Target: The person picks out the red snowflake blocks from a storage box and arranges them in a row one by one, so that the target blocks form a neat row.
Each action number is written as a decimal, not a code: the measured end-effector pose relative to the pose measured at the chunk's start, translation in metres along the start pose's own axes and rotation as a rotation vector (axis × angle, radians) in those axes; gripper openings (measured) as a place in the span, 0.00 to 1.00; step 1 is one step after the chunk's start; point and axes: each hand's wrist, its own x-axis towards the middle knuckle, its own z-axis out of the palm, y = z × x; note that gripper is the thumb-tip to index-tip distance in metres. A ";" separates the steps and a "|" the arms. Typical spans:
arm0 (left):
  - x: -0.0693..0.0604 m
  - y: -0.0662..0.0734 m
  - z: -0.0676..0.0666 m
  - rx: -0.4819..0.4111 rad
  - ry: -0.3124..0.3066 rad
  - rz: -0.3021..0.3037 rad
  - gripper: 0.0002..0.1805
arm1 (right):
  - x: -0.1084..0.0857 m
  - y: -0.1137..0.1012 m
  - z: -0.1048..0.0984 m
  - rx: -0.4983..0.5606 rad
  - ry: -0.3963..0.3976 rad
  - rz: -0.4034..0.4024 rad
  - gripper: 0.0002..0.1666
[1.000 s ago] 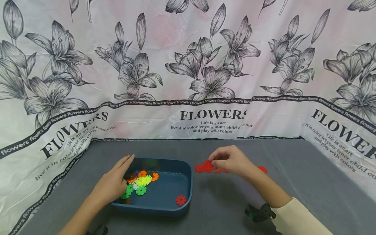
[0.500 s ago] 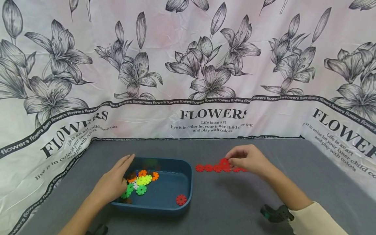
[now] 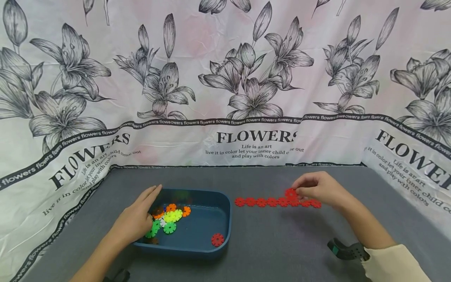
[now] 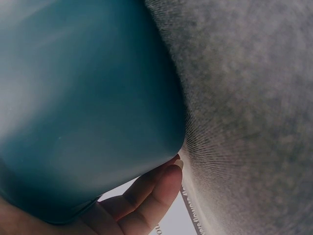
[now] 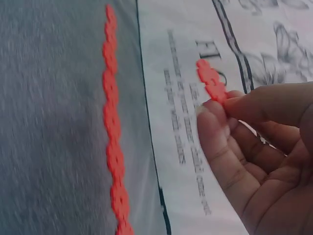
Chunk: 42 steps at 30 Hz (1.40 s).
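My left hand [image 3: 133,219] grips the left side of a dark blue plastic bin [image 3: 197,252], with its fingers along the outer wall in the left wrist view. Between the thumb and fingers of my right hand [image 3: 322,188] is a red notched building disc [image 3: 291,194]; in the right wrist view what shows looks like joined red discs [image 5: 211,82]. It is held just above a long row of red notched discs [image 3: 260,202], which lies on the table to the right of the bin. How many pieces my fingers hide, I cannot tell.
Inside the bin lie yellow discs [image 3: 172,216], green discs [image 3: 170,227], orange discs [image 3: 186,211] and one red disc [image 3: 217,239] near the right front corner. Grey cloth covers the table [image 3: 267,243]. A flower-printed curtain [image 3: 169,143] stands along the back and sides.
My right hand has moved to the right along the red row, carrying the red disc with it. More of the row's left part now shows. My left hand and the bin have stayed put.
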 end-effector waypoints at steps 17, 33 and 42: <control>0.000 -0.001 0.000 -0.001 -0.015 -0.015 0.48 | -0.007 0.052 -0.047 -0.056 0.018 0.150 0.14; 0.000 -0.002 0.001 -0.001 -0.014 -0.005 0.48 | -0.017 0.085 -0.071 -0.013 -0.036 0.281 0.14; 0.000 -0.002 0.001 -0.001 -0.014 -0.009 0.48 | -0.016 0.088 -0.071 0.000 -0.066 0.282 0.13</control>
